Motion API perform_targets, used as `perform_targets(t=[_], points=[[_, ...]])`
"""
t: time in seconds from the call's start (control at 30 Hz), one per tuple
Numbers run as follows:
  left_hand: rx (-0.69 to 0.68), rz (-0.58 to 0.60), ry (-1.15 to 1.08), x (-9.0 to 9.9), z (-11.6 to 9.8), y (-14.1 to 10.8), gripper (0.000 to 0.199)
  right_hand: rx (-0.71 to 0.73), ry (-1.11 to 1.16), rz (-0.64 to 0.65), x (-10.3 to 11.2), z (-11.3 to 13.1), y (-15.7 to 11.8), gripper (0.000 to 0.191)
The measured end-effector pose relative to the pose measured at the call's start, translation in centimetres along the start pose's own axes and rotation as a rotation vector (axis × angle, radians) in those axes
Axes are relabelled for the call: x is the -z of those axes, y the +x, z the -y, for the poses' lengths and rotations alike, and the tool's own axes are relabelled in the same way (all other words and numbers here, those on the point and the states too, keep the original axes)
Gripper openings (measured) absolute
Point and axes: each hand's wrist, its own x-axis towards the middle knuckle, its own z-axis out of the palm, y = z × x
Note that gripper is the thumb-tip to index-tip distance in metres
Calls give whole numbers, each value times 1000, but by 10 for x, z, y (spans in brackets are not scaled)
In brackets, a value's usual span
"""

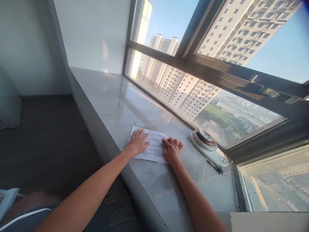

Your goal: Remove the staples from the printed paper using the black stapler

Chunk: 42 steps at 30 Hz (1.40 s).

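Note:
A printed sheet of paper [155, 149] lies on the grey stone sill, its edges slightly uneven. My left hand [138, 143] rests flat on the paper's left part with its fingers spread. At the paper's right edge, my right hand [172, 149] is closed around a slim pen-like tool [179, 144]. An orange-red part of the tool shows beside the fingers, and a dark end points left over the sheet. Most of it is hidden by my hand, so its exact kind is unclear.
Right of my hands stands a stack of plates [204, 146] with a round dark-rimmed item on top. A small dark object with a ring [218, 169] lies beside it. The window frame [202, 72] borders the sill [111, 106], whose front edge drops to a dark floor [48, 145].

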Motion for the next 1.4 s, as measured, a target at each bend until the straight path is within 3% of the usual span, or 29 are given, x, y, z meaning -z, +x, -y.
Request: perform_targets(t=[0.1, 0.2, 0.33, 0.4, 0.5, 0.57, 0.67, 0.8, 1.07, 1.23, 1.4], points=[[-4, 17, 16, 0, 1, 0, 60, 8, 75, 10, 3, -13, -1, 39], [1, 29, 26, 1, 2, 0, 61, 1, 196, 18, 0, -45, -4, 48], [-7, 49, 7, 3, 3, 0, 62, -254, 246, -163, -5, -85, -6, 43], [-10, 45, -2, 3, 4, 0, 60, -385, 247, -311, -3, -87, -4, 41], [-10, 0, -68, 1, 4, 0, 55, -429, 346, -475, 6, -61, 2, 41], [-1, -52, -185, 1, 3, -1, 51, -367, 494, -438, 11, -30, 6, 41], [19, -112, -298, 2, -2, -1, 41, -224, 705, -256, 12, 17, 9, 38], [66, -160, -360, 7, -8, 1, 38, -116, 773, -130, 5, 46, 7, 35], [207, -254, -551, 20, -10, -3, 38, -16, 796, -18, 3, 27, 8, 36], [228, -314, -625, 19, -17, -8, 36, -204, 792, -93, -14, 7, 12, 38], [295, -336, -762, 8, -12, -7, 46, -202, 736, 11, -27, -3, 12, 34]])
